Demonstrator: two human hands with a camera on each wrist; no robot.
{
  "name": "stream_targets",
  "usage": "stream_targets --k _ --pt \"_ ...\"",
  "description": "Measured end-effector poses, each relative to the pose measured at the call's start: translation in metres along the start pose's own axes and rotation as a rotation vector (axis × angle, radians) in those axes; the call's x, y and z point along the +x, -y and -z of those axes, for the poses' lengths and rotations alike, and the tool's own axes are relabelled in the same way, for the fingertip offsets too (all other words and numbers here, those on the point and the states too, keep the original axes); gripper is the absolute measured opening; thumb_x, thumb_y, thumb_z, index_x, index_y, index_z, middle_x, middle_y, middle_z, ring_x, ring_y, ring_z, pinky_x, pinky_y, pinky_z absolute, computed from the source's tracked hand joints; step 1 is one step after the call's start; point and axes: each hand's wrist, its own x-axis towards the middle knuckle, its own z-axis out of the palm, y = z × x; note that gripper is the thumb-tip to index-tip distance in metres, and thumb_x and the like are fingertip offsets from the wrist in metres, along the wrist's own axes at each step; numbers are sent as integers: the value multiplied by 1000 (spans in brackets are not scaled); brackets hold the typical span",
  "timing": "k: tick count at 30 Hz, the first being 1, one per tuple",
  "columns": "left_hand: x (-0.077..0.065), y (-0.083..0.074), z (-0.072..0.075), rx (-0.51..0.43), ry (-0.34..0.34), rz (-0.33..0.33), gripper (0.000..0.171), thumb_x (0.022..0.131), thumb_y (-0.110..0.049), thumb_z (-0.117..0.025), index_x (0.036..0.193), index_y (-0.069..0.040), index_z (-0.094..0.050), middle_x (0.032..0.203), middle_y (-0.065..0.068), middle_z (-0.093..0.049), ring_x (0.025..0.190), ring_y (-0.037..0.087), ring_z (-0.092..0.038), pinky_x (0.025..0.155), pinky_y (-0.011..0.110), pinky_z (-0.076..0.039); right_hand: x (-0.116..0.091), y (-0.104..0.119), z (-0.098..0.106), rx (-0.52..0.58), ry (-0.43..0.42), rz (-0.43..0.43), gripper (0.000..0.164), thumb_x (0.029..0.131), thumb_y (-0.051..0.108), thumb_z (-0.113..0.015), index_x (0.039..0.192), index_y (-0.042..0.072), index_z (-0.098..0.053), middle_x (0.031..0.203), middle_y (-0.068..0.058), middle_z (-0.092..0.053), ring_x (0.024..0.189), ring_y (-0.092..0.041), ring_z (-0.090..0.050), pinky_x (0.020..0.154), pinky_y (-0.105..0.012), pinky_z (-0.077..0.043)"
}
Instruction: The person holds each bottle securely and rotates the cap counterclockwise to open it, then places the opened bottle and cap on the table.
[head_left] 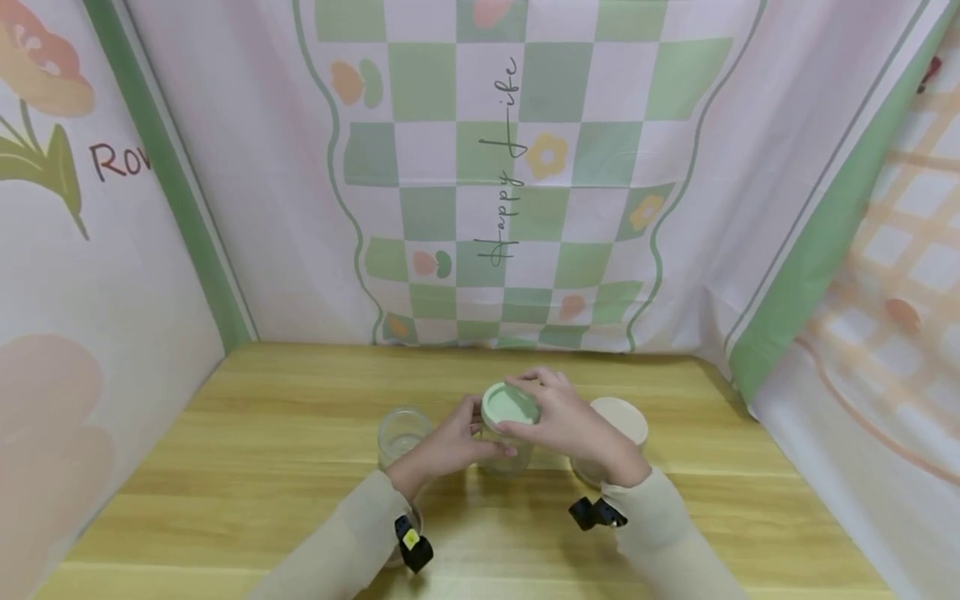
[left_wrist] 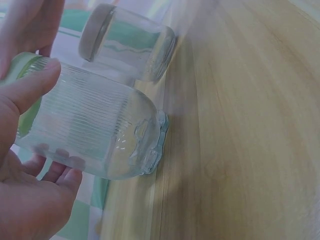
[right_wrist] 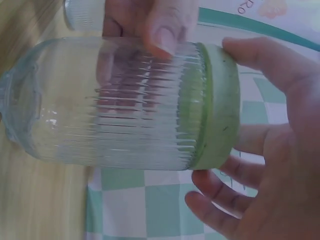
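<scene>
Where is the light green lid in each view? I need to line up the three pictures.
Head: the light green lid is in the lower half, slightly right of centre.
Left wrist: at the left edge, a little above mid-height, partly covered.
Right wrist: right of centre, around mid-height, on the right end of the clear jar.
Shared landmark: the green-and-white checked backdrop shows in all three.

The lid [head_left: 507,405] is pale green, the curtain [head_left: 480,158] checked green-and-white.
</scene>
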Motion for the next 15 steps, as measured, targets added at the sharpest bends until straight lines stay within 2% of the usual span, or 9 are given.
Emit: stream_targets --k 7,15 --pt "0 0 0 -19 8 11 78 86 -31 -82 146 -11 -36 146 8 -42 135 34 -42 109 57 -37 -1 -4 5 56 72 80 63 91 29 -71 144 3 -52 147 -10 -48 123 -29 -44 84 -40 -50" --pt "0 1 1 -15 16 13 81 85 -36 -82 147 -12 -35 147 8 -41 137 34 -41 111 58 -35 -2 -6 3 124 135 80 64 91 18 -62 151 7 -44 156 -7 -38 131 -28 -39 96 -50 -46"
